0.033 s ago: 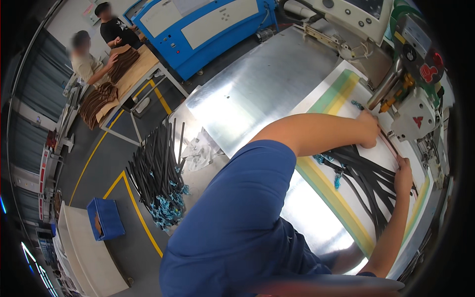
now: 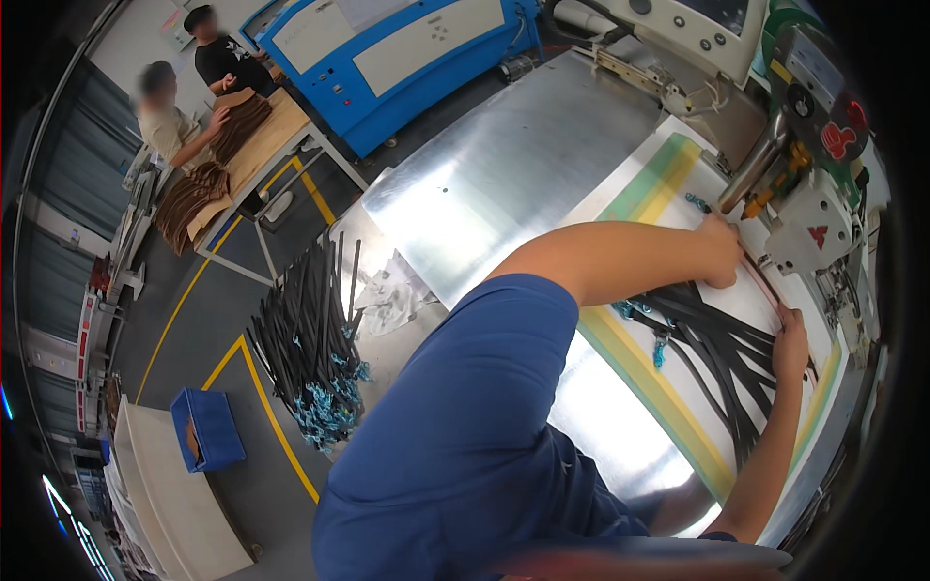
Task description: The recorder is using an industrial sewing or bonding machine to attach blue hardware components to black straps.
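A narrow dark strap (image 2: 761,275) lies along the white sewing plate (image 2: 635,247), close to the head of an industrial sewing machine (image 2: 809,228). My left hand (image 2: 719,254) is closed at the strap's far end, beside a tuft of blue thread (image 2: 696,201). Farther down, my right hand (image 2: 790,344) pinches the same strap, its fingertips pressed together. Between my forearms, several black straps (image 2: 712,334) with blue thread ends are spread loosely over the plate. The nearer ends of these straps pass under my right wrist and forearm.
A large heap of black straps (image 2: 305,329) with blue thread ends lies left of the metal table (image 2: 465,184). Behind stands a blue and white machine (image 2: 387,73). Two people work at a wooden table (image 2: 254,145) with brown pieces. A blue bin (image 2: 221,431) sits lower left.
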The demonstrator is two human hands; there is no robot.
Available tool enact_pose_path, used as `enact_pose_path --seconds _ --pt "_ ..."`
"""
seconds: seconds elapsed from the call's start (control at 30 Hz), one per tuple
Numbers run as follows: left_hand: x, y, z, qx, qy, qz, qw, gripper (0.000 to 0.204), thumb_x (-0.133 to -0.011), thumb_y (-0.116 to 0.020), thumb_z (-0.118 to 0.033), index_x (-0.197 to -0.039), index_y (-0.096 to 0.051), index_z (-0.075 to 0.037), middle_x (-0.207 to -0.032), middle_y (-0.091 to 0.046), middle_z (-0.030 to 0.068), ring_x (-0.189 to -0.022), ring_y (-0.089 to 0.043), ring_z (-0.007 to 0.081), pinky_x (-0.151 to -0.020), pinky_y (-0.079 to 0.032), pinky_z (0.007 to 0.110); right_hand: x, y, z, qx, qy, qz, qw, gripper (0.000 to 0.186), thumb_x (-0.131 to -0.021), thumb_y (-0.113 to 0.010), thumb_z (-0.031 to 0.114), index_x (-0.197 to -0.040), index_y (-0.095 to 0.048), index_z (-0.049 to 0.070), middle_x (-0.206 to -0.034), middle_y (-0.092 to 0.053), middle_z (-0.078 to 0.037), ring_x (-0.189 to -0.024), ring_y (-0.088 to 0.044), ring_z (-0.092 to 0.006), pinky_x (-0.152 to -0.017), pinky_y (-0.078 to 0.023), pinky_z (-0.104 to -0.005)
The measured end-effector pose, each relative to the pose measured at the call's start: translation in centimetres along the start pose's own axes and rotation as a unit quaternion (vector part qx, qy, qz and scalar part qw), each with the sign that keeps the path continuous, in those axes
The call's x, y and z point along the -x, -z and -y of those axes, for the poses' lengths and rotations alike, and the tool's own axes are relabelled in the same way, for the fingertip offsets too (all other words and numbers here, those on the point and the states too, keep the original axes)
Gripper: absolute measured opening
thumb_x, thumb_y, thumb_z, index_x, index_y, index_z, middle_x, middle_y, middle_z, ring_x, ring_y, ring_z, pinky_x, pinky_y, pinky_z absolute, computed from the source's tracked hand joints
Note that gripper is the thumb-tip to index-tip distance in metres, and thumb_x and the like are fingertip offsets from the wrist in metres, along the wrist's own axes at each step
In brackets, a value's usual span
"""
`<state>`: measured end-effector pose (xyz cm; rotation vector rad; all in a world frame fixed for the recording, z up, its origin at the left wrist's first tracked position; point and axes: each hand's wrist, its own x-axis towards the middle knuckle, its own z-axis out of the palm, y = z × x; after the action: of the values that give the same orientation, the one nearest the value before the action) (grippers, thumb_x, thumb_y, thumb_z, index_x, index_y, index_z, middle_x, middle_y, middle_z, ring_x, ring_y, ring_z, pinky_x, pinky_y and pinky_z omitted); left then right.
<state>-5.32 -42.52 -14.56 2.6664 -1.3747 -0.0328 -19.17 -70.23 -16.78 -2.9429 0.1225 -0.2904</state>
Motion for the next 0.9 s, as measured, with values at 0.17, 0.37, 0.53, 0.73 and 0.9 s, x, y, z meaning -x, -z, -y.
enact_pose_path --seconds 0.17,0.37,0.53,0.73,0.9 --pt "-0.4 -0.3 1.0 -0.002 -0.005 -0.004 1.0 0.053 -0.089 -0.055 -0.038 -0.124 -0.073 -0.002 -0.132 -0.065 0.0222 -0.125 -0.062 0.0359 -0.106 -0.046 0.047 0.7 0.9 -0.7 0.017 -0.031 0.004 0.999 0.053 -0.084 -0.049 -0.009 -0.132 -0.064 0.005 -0.125 -0.062 -0.017 -0.113 -0.062 -0.0422 -0.097 -0.05 -0.0475" --pt "-0.2 -1.1 1.1 -0.012 -0.011 0.017 1.0 0.051 -0.098 -0.055 -0.044 -0.141 -0.064 -0.017 -0.144 -0.061 0.0164 -0.135 -0.056 0.0347 -0.111 -0.044 0.053 2.7 2.1 0.5 0.045 -0.066 -0.004 0.997 0.049 -0.086 -0.056 -0.002 -0.13 -0.07 0.013 -0.113 -0.067 -0.02 -0.104 -0.066 -0.0405 -0.09 -0.052 -0.0495" --pt "2.2 2.3 1.8 -0.025 0.043 0.018 0.999 0.054 -0.097 -0.057 -0.046 -0.137 -0.066 -0.011 -0.134 -0.064 0.0206 -0.126 -0.061 0.0379 -0.107 -0.047 0.052 2.1 2.6 2.7 0.034 -0.087 0.001 0.996 0.048 -0.089 -0.054 -0.002 -0.13 -0.071 0.016 -0.121 -0.066 -0.01 -0.111 -0.067 -0.034 -0.096 -0.054 -0.046" --pt "1.5 0.7 1.1 -0.014 0.02 -0.033 0.999 0.053 -0.096 -0.06 -0.044 -0.131 -0.067 -0.006 -0.134 -0.063 0.0202 -0.128 -0.059 0.0371 -0.109 -0.045 0.049 2.9 3.7 2.7 0.039 -0.116 0.013 0.992 0.047 -0.092 -0.052 -0.001 -0.131 -0.07 0.017 -0.125 -0.065 -0.006 -0.115 -0.067 -0.031 -0.097 -0.054 -0.044" --pt "1.6 2.1 -0.6 -0.026 0.053 -0.01 0.998 0.053 -0.095 -0.062 -0.046 -0.129 -0.069 -0.007 -0.133 -0.063 0.0212 -0.127 -0.059 0.0385 -0.107 -0.045 0.05 3.0 3.4 1.5 0.033 -0.125 0.011 0.992 0.047 -0.091 -0.054 -0.002 -0.131 -0.07 0.017 -0.125 -0.065 -0.006 -0.116 -0.066 -0.0307 -0.097 -0.054 -0.0442"
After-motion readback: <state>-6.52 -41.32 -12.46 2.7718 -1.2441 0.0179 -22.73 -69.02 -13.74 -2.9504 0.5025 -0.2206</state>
